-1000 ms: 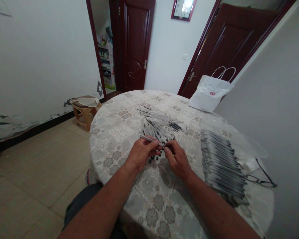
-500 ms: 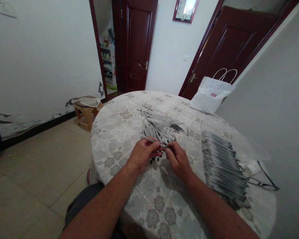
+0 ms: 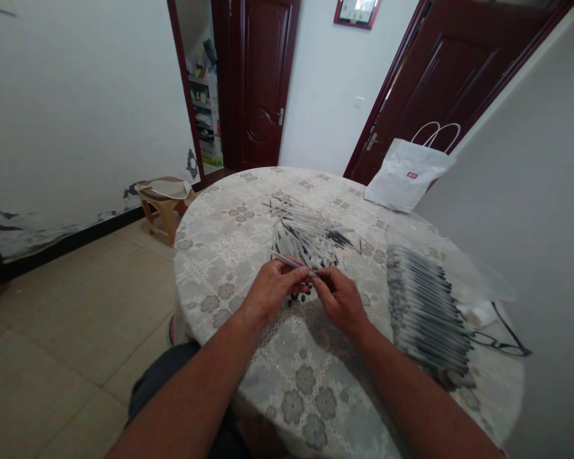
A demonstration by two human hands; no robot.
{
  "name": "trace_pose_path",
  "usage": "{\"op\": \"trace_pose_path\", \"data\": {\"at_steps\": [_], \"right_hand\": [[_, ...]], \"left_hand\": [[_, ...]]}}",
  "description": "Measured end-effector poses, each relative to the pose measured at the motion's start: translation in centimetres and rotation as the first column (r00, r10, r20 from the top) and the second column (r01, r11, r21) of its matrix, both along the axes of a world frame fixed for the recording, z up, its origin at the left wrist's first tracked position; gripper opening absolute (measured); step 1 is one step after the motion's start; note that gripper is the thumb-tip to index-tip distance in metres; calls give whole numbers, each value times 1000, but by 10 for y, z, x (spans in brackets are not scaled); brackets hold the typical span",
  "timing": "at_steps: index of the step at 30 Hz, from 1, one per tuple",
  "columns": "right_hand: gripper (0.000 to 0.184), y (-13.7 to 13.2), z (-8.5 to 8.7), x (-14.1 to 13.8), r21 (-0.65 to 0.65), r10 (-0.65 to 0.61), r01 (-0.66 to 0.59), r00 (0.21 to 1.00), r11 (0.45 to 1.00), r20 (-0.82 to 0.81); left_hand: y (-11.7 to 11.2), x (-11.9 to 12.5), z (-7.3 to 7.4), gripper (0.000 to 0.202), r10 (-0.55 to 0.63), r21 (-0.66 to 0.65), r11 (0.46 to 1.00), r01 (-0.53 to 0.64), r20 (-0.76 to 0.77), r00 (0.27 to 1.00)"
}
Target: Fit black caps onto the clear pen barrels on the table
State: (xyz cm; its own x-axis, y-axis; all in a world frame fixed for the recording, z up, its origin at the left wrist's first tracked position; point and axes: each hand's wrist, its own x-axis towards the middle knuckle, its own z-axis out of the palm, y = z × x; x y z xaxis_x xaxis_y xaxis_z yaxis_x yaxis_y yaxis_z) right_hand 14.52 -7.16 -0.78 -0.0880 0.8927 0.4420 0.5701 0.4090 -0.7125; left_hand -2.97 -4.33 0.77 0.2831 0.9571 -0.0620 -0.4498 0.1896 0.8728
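Note:
My left hand (image 3: pixel 272 290) is closed around a thin grey pen barrel (image 3: pixel 287 260) that sticks out up and to the left. My right hand (image 3: pixel 340 298) pinches at the barrel's near end, fingers pressed together; what it holds there is too small to make out. Both hands hover over the round table (image 3: pixel 229 255) with its flowered cloth. Just beyond them lies a loose heap of pen barrels and refills (image 3: pixel 306 236). Small black caps (image 3: pixel 296 298) lie scattered under my hands. To the right, finished pens (image 3: pixel 425 306) lie in a long neat row.
A white paper bag (image 3: pixel 406 178) leans at the table's far right edge. Glasses (image 3: pixel 500 347) and a clear plastic sheet (image 3: pixel 463 268) lie right of the pen row. A small wooden stool (image 3: pixel 165 204) stands by the left wall. Dark doors are behind.
My hands have stayed together on the same barrel with only slight finger movement. The view has shifted a little.

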Motion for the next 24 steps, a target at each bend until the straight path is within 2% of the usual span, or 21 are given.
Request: {"op": "trace_pose_path", "data": {"at_steps": [4, 7, 9, 13, 16, 20, 24], "right_hand": [[24, 1, 2, 2, 1, -44, 44, 998, 999, 36], [29, 3, 5, 7, -1, -106, 106, 994, 994, 0], [31, 5, 6, 10, -8, -146, 146, 989, 989, -36], [35, 9, 5, 14, -57, -204, 199, 971, 978, -121], [38, 12, 4, 17, -115, -219, 201, 961, 973, -168], [40, 16, 1, 21, -171, -224, 187, 947, 967, -232], [42, 20, -1, 26, -208, -237, 178, 923, 962, -302]], "left_hand": [[7, -12, 5, 30, 27, 28, 999, -25, -90, 996], [15, -30, 14, 29, 153, 129, 983, -129, -198, 968], [20, -43, 18, 27, 243, 223, 959, -178, -315, 917], [27, -64, 19, 18, 275, 338, 938, -74, -596, 755], [31, -75, 13, 14, 293, 382, 924, 26, -748, 596], [38, -86, 6, 15, 378, 447, 890, 94, -837, 396], [42, -92, 2, 18, 422, 468, 877, 110, -859, 291]]}}
